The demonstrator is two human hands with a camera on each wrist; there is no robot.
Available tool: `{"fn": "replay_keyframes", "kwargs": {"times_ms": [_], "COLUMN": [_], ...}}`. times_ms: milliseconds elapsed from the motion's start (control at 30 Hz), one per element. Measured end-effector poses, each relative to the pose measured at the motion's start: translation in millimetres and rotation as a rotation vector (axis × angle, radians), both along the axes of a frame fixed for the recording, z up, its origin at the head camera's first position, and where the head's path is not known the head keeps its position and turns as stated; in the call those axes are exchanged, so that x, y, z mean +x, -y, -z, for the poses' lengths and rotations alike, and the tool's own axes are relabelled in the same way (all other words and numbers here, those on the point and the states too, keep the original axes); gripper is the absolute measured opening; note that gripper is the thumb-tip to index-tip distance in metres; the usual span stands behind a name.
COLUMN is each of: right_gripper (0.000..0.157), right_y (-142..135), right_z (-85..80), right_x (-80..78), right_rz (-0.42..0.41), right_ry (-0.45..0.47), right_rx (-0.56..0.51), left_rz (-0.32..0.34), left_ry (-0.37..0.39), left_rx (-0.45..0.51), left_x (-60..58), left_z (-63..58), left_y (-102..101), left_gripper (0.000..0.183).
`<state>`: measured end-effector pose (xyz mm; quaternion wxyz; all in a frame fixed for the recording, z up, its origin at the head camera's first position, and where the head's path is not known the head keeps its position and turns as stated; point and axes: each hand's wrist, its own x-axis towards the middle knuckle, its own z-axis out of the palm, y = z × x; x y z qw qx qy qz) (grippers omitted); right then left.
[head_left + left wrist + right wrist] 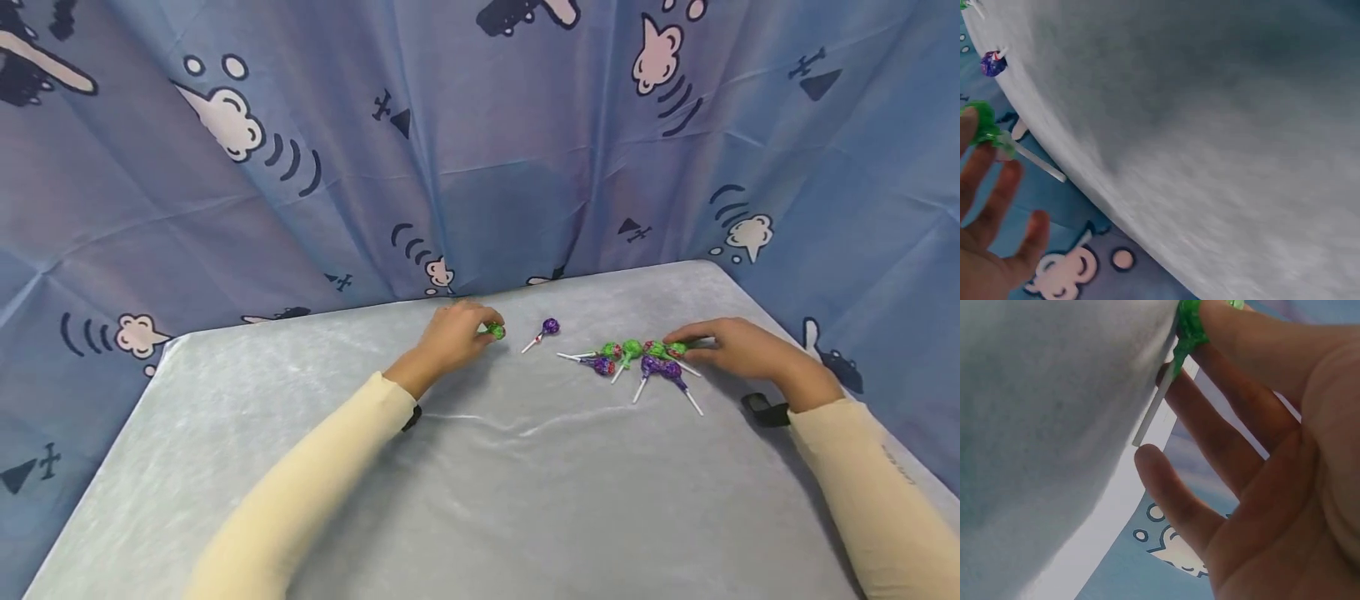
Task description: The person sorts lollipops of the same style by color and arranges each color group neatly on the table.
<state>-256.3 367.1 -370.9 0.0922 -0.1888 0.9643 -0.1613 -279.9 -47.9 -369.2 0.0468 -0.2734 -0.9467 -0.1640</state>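
Observation:
Near the table's far edge, my left hand (456, 333) pinches a green-wrapped lollipop (497, 331) by its candy end. Its white stick (1038, 161) points away from the fingers in the left wrist view. To the right, my right hand (738, 350) pinches another green lollipop (1191, 325) between thumb and fingers, at the right end of a group of lollipops. That group holds green ones (632, 349) and purple ones (603, 366), their sticks pointing various ways. A single purple lollipop (551, 326) lies between the left hand and the group.
A pale grey cloth covers the table (480, 500). Behind it and along the sides hangs a blue patterned curtain (510, 200). A black wrist strap (765, 410) shows under the right wrist.

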Motion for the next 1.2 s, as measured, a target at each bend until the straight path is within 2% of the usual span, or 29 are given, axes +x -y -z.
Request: {"fn": "replay_keyframes", "kwargs": {"times_ms": [167, 367, 700, 1033, 1200], "right_gripper": [0.033, 0.032, 0.033, 0.034, 0.034], "right_y": [0.3, 1.5, -0.9, -0.5, -1.0], "right_z": [0.7, 1.5, 1.9, 5.7, 6.3], "right_x": [-0.1, -0.1, 0.1, -3.5, -5.1], "right_rz": [-0.003, -0.005, 0.003, 0.021, 0.036], "right_ry": [-0.004, -0.016, -0.011, 0.002, -0.002], "right_rx": [0.01, 0.007, 0.013, 0.016, 0.017], "left_rz": [-0.089, -0.165, -0.325, -0.449, -0.457], "left_ry": [0.058, 0.084, 0.121, 0.145, 0.136], "left_rx": [-0.014, 0.03, 0.033, -0.03, -0.041], "left_x": [11.3, 24.8, 42.6, 60.0, 67.8], "left_z": [4.9, 13.5, 10.4, 11.5, 11.2], "left_y": [25.2, 57.9, 103.2, 134.0, 140.8], "left_gripper": [0.02, 0.017, 0.019, 0.027, 0.027]}}
